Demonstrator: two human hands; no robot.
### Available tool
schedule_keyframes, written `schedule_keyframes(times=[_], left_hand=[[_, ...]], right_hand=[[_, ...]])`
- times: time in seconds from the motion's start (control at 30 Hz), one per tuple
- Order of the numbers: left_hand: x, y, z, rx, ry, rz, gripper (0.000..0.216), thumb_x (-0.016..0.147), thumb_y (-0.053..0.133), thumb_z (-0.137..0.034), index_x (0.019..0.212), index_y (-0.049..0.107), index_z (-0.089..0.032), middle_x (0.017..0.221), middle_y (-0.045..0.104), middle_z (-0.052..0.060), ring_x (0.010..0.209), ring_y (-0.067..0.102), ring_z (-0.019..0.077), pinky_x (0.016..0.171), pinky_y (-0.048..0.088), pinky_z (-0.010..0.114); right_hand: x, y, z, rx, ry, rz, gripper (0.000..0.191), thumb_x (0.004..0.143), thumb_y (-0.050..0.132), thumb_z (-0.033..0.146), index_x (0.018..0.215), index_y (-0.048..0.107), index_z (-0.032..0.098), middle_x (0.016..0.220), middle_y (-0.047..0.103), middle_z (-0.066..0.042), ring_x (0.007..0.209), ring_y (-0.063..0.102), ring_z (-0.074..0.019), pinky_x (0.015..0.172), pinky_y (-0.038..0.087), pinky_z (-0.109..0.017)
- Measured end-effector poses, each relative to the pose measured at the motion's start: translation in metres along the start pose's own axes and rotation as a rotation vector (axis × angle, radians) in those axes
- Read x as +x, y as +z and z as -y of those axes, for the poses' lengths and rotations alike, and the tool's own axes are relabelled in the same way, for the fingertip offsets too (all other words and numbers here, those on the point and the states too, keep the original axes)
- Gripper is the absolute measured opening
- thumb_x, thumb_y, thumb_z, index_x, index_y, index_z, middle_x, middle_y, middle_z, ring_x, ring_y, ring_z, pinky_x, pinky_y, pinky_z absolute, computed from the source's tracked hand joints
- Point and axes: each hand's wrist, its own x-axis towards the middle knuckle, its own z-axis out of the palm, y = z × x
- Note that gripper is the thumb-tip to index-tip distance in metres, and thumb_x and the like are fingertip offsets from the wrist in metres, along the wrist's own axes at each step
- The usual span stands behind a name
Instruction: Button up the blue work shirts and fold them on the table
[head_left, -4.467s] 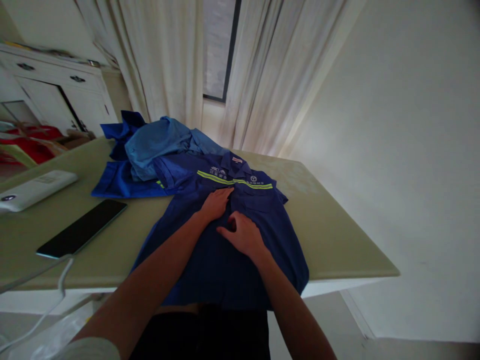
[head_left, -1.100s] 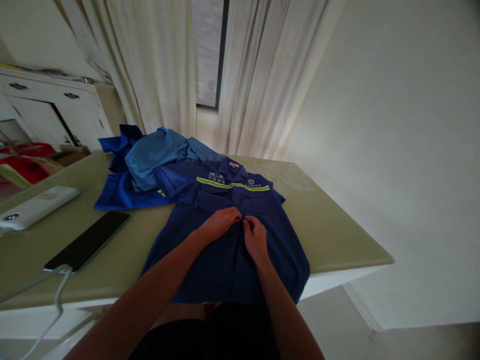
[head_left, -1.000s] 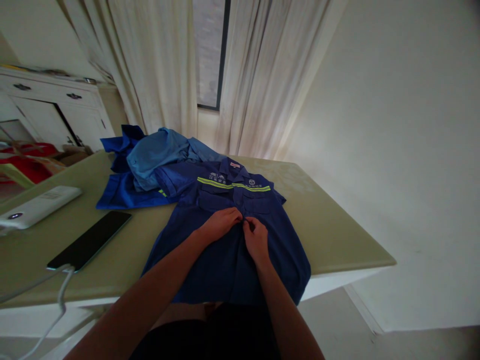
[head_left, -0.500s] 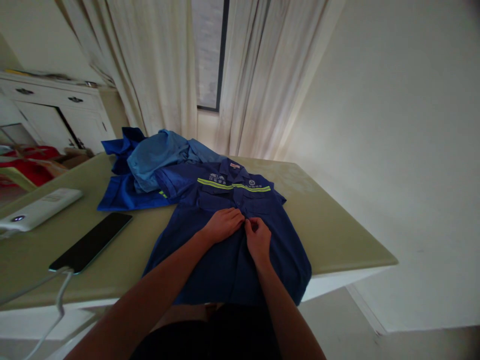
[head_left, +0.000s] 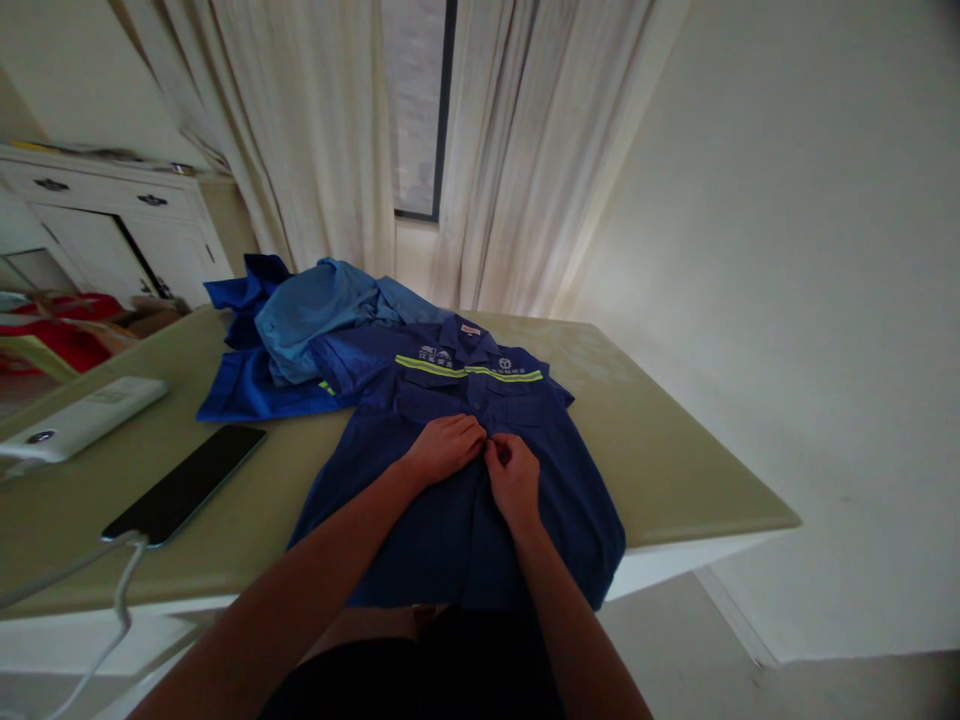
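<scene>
A dark blue short-sleeved work shirt lies front side up, its collar away from me and its hem over the near table edge. A yellow-green reflective stripe and white lettering cross its chest. My left hand rests on the shirt front, fingertips closed at the button placket below the pockets. Right beside it, my right hand pinches the placket edge between thumb and forefinger. The fingertips of both hands nearly touch. Whether a button sits between them is too small to make out.
Behind the shirt's left sleeve lie crumpled light blue clothing and bright blue clothing. A black phone with a white cable and a white power bank lie at left on the greenish table. Curtains hang behind.
Both hands have shifted very slightly left at the placket, still close together. The shirt and the other things lie as before.
</scene>
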Motion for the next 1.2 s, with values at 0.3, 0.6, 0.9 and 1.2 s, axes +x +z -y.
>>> schedule_keyframes(times=[0.3, 0.6, 0.9, 1.2], left_hand=[[-0.0011, 0.0, 0.001, -0.055, -0.031, 0.007, 0.018, 0.104, 0.049, -0.026, 0.101, 0.065, -0.019, 0.096, 0.068, 0.006, 0.091, 0.064, 0.0186, 0.082, 0.05, 0.03], [-0.0017, 0.0028, 0.0011, -0.05, -0.035, 0.009, 0.015, 0.103, 0.051, -0.025, 0.102, 0.065, -0.019, 0.097, 0.069, 0.005, 0.091, 0.065, 0.0194, 0.082, 0.05, 0.031], [0.0, -0.0005, -0.002, -0.097, -0.058, -0.02, 0.013, 0.102, 0.053, -0.025, 0.1, 0.065, -0.019, 0.097, 0.069, 0.005, 0.092, 0.065, 0.019, 0.083, 0.05, 0.031], [-0.0007, -0.001, -0.0007, -0.111, -0.073, -0.022, 0.011, 0.101, 0.054, -0.024, 0.1, 0.064, -0.02, 0.097, 0.069, 0.004, 0.092, 0.065, 0.0186, 0.082, 0.05, 0.03]], right_hand=[[-0.0004, -0.0015, -0.0013, 0.054, 0.008, 0.021, 0.027, 0.093, 0.054, 0.036, 0.098, 0.074, 0.018, 0.088, 0.073, -0.008, 0.075, 0.065, -0.0196, 0.074, 0.049, -0.032], [-0.0004, -0.0006, -0.0034, 0.143, 0.015, 0.03, 0.032, 0.095, 0.052, 0.038, 0.103, 0.073, 0.016, 0.093, 0.075, -0.01, 0.082, 0.068, -0.0214, 0.079, 0.052, -0.034], [0.0004, 0.0001, -0.0009, 0.069, 0.132, -0.044, 0.029, 0.087, 0.063, 0.042, 0.093, 0.077, 0.017, 0.084, 0.075, -0.008, 0.073, 0.067, -0.0221, 0.074, 0.052, -0.034], [-0.0007, 0.0002, -0.0007, 0.151, 0.107, -0.009, 0.033, 0.093, 0.055, 0.042, 0.1, 0.076, 0.017, 0.086, 0.077, -0.008, 0.072, 0.068, -0.0219, 0.07, 0.051, -0.032]])
